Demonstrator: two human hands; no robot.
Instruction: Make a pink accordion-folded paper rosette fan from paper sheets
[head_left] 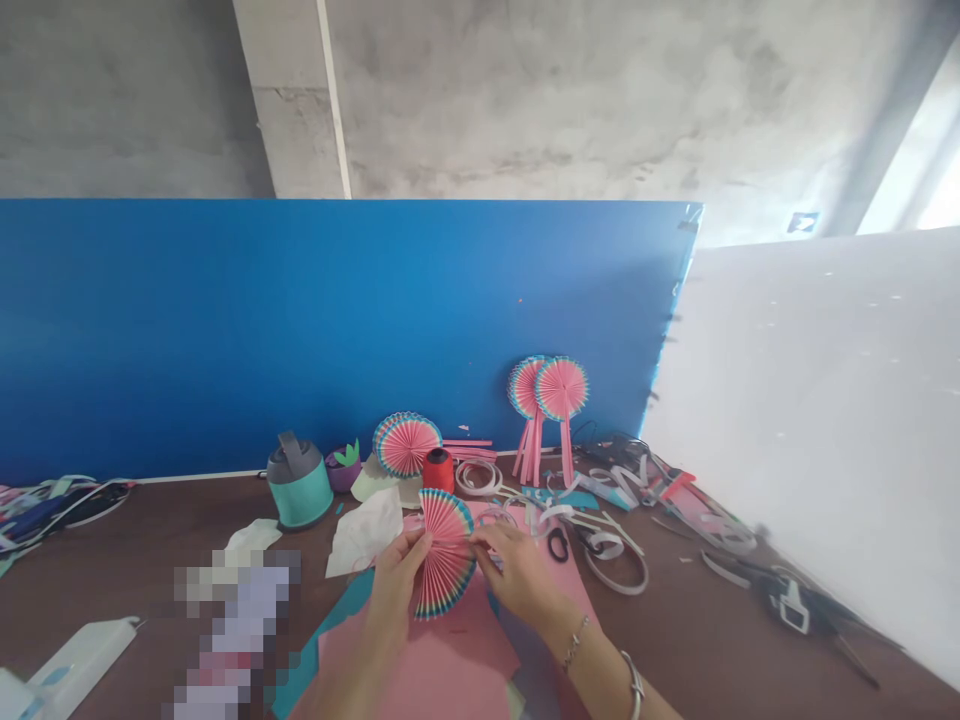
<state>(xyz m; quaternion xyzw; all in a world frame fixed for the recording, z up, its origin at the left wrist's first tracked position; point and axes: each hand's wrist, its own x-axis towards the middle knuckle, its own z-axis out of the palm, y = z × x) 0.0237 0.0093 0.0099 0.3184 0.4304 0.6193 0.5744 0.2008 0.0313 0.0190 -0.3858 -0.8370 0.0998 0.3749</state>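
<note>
A pleated pink paper fan (pixel 446 560) with a blue and cream striped edge is spread to about a half circle between my hands. My left hand (pixel 397 575) pinches it at the folded centre on its straight side. At the curved right edge, the fingers of my right hand (pixel 510 565) are closed together; whether they grip the paper or something thin is too small to tell. Beneath both hands lie pink paper sheets (pixel 442 660), with a teal sheet (pixel 300 675) partly under them. A red spool-like object (pixel 438 470) stands just behind the fan.
Finished round pink fans (pixel 407 445) lean on the blue partition (pixel 225 340); others on pink stick-like strips (pixel 562 390) stand farther right. A teal lidded cup (pixel 300 485), small purple pot (pixel 343 468), crumpled white paper (pixel 367 530), black-handled scissors (pixel 558 545) and curled white strips (pixel 619 575) surround the work spot.
</note>
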